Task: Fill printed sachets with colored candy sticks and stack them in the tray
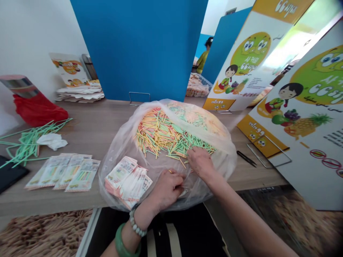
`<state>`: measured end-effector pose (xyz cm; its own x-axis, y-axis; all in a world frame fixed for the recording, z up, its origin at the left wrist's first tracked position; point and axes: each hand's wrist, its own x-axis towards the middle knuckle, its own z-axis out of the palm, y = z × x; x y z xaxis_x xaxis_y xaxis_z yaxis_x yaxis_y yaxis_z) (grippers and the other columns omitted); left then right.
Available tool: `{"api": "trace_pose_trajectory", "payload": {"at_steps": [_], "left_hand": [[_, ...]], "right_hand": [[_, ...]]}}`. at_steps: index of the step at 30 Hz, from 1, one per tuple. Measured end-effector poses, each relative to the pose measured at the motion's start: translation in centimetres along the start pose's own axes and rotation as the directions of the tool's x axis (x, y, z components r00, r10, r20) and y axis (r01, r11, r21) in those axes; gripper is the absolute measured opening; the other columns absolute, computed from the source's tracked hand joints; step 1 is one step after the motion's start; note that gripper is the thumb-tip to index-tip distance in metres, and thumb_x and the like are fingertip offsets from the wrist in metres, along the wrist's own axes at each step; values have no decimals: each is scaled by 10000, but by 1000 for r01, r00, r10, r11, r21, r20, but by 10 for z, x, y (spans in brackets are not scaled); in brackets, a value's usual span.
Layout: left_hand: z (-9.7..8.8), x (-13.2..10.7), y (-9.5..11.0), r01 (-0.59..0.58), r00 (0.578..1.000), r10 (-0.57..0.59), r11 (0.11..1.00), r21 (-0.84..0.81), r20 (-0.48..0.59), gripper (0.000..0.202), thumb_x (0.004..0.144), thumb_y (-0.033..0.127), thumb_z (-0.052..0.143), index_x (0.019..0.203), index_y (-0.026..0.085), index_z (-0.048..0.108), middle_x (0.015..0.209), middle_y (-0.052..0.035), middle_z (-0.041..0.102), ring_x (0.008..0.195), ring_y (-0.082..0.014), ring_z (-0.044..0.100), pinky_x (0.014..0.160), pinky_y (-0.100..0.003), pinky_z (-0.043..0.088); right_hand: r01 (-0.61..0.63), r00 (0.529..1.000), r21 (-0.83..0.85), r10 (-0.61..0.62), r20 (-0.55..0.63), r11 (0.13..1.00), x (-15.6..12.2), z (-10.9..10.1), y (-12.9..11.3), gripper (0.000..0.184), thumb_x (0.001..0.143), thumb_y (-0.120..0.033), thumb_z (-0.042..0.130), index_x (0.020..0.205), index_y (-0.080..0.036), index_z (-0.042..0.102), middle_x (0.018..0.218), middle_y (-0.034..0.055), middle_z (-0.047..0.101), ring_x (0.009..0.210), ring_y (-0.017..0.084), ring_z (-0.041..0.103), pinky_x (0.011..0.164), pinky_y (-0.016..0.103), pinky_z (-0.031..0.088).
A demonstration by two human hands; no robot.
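At centre frame, a crinkled translucent plastic bag holds thin, straight yellow, pink and green sticks, heaped; flat printed packets lie fanned on its lower-left part. The right hand curls at the sticks' lower edge, the left hand bends nearer the frame's bottom; what either grips, I cannot tell.
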<state>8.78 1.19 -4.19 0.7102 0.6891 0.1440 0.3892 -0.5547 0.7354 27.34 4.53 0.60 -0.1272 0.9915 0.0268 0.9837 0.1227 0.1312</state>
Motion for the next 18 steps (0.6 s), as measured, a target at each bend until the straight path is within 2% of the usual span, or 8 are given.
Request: {"api": "trace_pose_trajectory", "payload": {"at_steps": [2, 4, 6, 10, 13, 18], "left_hand": [[0, 0, 0, 1, 1000, -1, 1000, -5, -14, 131, 794, 114, 603, 698, 198, 633, 895, -38, 721, 997, -237, 590, 937, -387, 377], [0, 1, -1, 5, 1000, -5, 1000, -7, -18, 139, 795, 121, 609, 681, 198, 630, 860, -34, 719, 980, -234, 598, 925, -380, 383], [0, 1, -1, 21, 1000, -21, 1000, -1, -21, 139, 797, 128, 611, 679, 198, 631, 867, -35, 724, 975, -233, 598, 912, -377, 387], [1, 0, -2, 13, 1000, -13, 1000, -3, -25, 141, 793, 116, 606, 679, 196, 628, 911, -31, 735, 957, -224, 601, 898, -373, 383], [2, 0, -3, -8, 1000, 7, 1000, -22, -30, 155, 785, 90, 595, 675, 196, 620, 861, -16, 730, 919, -211, 611, 887, -365, 378], [2, 0, -2, 5, 999, -6, 999, -38, -40, 165, 770, 76, 600, 652, 192, 606, 908, 1, 742, 910, -196, 601, 868, -356, 365]], "right_hand": [[-32, 999, 21, 32, -17, 999, -3, -7, -9, 184, 937, -302, 543, 1001, -174, 660, 1059, 108, 653, 1027, 264, 570, 873, 364, 394], [-43, 999, 19, 43, -5, 999, -3, -11, -17, 290, 891, -386, 621, 1068, -158, 649, 1110, 128, 637, 1056, 288, 558, 884, 382, 403], [-33, 999, -16, 33, 16, 999, 2, -11, -21, 346, 868, -401, 652, 1088, -134, 652, 1132, 155, 627, 1065, 311, 559, 879, 402, 418], [28, 999, -93, -25, 29, 995, 22, -1, -13, 221, 927, -273, 556, 1009, -115, 688, 1120, 177, 636, 1049, 301, 582, 854, 389, 440], [84, 996, -123, -80, 31, 989, 32, 4, -7, 218, 924, -155, 495, 1014, -107, 687, 1135, 184, 641, 1026, 285, 595, 837, 368, 445], [33, 999, -135, -30, 20, 990, 40, 10, -13, 238, 883, -100, 487, 1001, -93, 694, 1056, 186, 669, 978, 294, 628, 806, 368, 453]]}}
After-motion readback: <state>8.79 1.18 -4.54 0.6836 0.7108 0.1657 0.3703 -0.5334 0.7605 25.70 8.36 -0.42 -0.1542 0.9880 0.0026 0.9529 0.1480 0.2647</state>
